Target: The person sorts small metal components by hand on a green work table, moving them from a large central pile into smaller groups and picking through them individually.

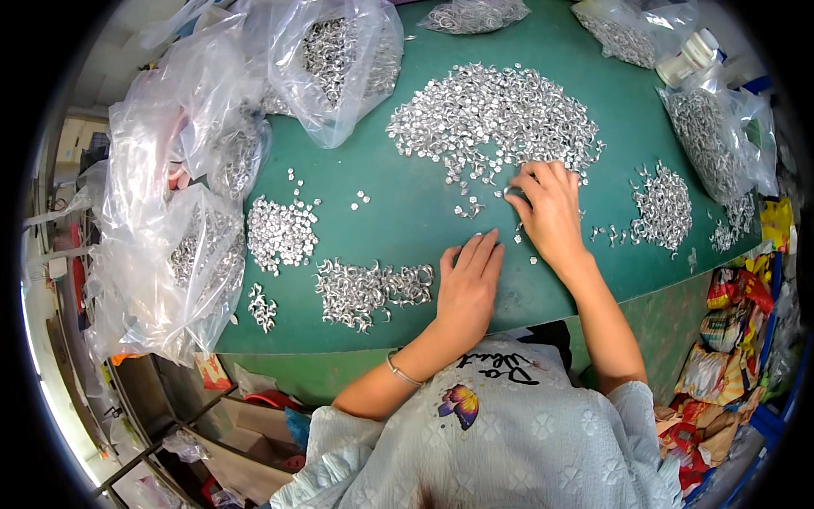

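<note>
A wide heap of small silver metal pieces (500, 114) is spread on the green tabletop, some hooked, some small and round. My right hand (549, 212) touches the heap's near edge, its fingers bent down and the thumb apart from them; nothing shows in its grip. Closer to me, my left hand (469, 284) rests on the tabletop with fingers stretched out. Just left of it lies a pile of curved silver pieces (365, 293). Farther left is a pile of round silver pieces (281, 233). A few loose pieces (471, 208) lie between the hands and the heap.
Clear plastic bags of metal pieces (335, 76) crowd the left and far side. Another filled bag (712, 140) and a white bottle (688, 58) stand at the right, near a smaller pile of hooked pieces (661, 208). Coloured packets (712, 373) lie below the table's right edge.
</note>
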`<state>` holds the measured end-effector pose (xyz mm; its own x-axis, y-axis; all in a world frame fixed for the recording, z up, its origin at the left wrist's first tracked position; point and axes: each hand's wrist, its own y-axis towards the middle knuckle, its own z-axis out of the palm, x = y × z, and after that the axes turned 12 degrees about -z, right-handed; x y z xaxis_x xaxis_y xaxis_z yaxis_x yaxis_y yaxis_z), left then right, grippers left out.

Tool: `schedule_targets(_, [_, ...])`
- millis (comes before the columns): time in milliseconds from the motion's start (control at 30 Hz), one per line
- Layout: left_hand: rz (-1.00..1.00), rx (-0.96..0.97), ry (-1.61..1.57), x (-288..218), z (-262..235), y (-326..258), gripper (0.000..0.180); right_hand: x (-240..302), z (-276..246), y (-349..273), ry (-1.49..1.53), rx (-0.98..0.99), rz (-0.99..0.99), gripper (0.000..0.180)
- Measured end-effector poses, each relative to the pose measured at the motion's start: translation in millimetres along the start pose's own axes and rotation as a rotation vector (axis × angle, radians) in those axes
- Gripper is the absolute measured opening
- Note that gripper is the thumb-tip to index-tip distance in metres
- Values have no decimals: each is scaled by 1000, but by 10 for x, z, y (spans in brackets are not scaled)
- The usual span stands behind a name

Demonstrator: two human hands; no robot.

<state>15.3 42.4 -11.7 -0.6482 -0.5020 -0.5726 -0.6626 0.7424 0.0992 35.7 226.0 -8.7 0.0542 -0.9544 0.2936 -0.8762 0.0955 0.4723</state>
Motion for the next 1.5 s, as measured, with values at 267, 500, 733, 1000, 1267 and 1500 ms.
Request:
schedule_targets(267, [25, -41, -27, 154, -146, -186, 33, 313, -203, -174, 148, 116, -35, 11])
schedule_targets(500, [-98, -123, -75, 244, -210, -247, 33, 317, -153, -138, 212, 115, -31, 15])
schedule_targets(733, [-90, -64, -66, 137, -154, -172, 30, 249, 63, -9, 25, 54, -112, 10])
schedule_targets(1000, [-87, -97, -57, 206, -155, -192, 22, 271, -75, -227, 39, -69, -67, 11])
schedule_targets(1267, [-152, -137, -59, 208, -255, -163, 33, 356, -54, -282, 44, 96, -36, 18])
schedule_targets(1500, [-227, -85, -113, 307, -289, -292, 43, 480, -152, -344, 210, 112, -40, 21])
